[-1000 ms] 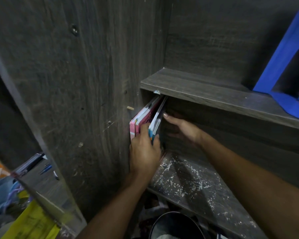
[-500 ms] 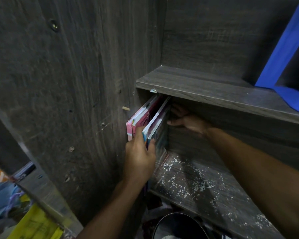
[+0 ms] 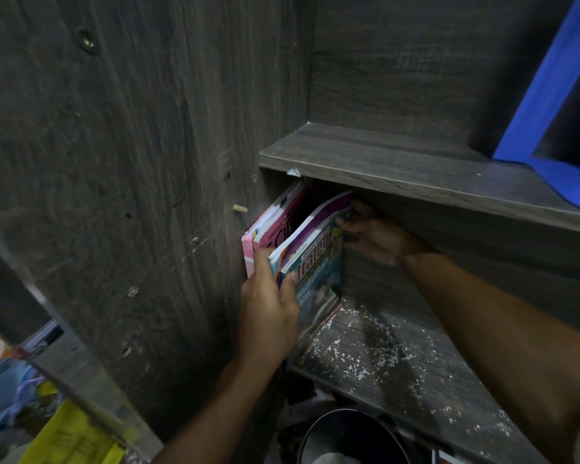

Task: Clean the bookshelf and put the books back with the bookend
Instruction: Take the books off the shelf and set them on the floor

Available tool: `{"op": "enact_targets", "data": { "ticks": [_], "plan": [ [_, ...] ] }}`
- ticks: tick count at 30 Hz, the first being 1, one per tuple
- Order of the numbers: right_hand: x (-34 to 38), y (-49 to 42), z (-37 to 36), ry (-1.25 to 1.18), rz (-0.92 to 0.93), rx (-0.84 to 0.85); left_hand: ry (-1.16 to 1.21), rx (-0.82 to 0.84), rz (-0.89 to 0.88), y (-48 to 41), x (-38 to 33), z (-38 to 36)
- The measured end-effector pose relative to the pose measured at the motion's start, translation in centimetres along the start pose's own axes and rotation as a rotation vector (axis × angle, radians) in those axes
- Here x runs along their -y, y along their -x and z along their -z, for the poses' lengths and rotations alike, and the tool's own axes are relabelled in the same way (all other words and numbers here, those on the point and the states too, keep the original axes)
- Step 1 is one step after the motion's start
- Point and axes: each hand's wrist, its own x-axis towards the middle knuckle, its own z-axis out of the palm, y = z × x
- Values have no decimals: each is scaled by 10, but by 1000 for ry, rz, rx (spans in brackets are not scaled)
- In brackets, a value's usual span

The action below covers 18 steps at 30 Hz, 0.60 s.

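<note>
Left hand (image 3: 268, 306) pinches the teal-and-purple paperback book (image 3: 318, 276), spine tilted toward 1 o'clock; right hand (image 3: 379, 241) grips its top edge, I think.

a: we could not see the whole blue bookend (image 3: 546, 105); the right edge cut it off.
b: nor could we read the teal book (image 3: 318, 283): the left hand (image 3: 268, 316) covered part of its title.
a: the right hand (image 3: 379, 239) sat in shadow under the upper shelf (image 3: 399, 162), so we lost its fingertips.
b: the black round thing (image 3: 355, 433) ran off the bottom edge, and the yellow papers (image 3: 71, 440) were too blurred for us to read.
</note>
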Motion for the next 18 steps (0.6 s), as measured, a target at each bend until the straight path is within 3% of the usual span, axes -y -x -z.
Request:
{"op": "enact_targets", "data": {
  "ticks": [8,18],
  "plan": [
    [14,32,7,-6,98,-79,5,13,-26,-10,-14,0],
    [12,106,22,26,220,-463,94,348,-24,-39,-27,-7]
  ]
}}
